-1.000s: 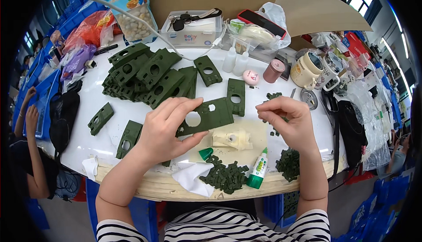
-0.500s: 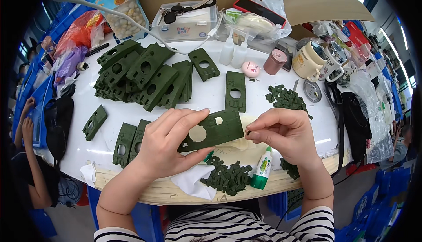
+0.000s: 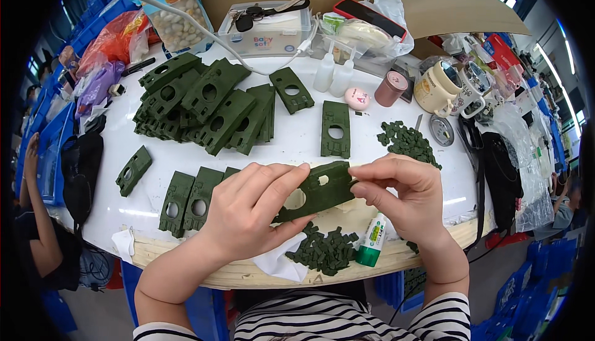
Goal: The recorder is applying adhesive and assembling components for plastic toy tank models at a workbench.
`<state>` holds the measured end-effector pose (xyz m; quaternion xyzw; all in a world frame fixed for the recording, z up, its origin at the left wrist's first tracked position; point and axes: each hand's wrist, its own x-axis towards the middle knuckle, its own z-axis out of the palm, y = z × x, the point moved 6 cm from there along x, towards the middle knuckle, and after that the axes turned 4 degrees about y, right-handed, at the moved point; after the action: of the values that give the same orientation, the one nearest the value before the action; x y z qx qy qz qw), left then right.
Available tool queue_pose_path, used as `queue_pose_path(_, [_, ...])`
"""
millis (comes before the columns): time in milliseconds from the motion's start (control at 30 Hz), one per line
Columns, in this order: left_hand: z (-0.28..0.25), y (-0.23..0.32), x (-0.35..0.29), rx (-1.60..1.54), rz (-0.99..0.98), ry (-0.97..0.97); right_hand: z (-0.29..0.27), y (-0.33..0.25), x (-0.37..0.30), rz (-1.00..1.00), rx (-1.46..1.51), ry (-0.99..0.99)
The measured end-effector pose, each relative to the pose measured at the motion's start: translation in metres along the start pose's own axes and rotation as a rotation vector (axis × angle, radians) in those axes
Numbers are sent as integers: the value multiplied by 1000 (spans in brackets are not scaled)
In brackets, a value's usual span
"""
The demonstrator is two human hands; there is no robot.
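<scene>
My left hand grips a dark green plastic toy tank hull by its left part, fingers above and thumb below. The hull is tilted and shows a large round hole and a small one. At its right end my right hand is closed in a pinch, fingertips touching the hull's edge. A small dark green piece barely shows between those fingertips, mostly covered. Under the hands lie a heap of small green pieces, a white cloth and a glue bottle with green cap.
A stack of green hulls stands at the back left; several single hulls lie around it. More small pieces are heaped at right. Mugs, dropper bottles and a plastic box line the back.
My left hand has shifted the hull a little to the right and tilted it. The right fingertips, which were just off its end with a small dark piece, now touch it.
</scene>
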<state>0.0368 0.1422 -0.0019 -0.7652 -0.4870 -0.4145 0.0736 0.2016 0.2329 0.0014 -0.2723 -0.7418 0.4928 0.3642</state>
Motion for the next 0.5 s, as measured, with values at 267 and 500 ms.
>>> queue_pose_path(267, [0,4,-2,42,11,-4,8,-7,-1,-108,-150,-9])
queue_pose_path(500, [3,8,-4,66,57,-17,12,-12,0,-262,-359,31])
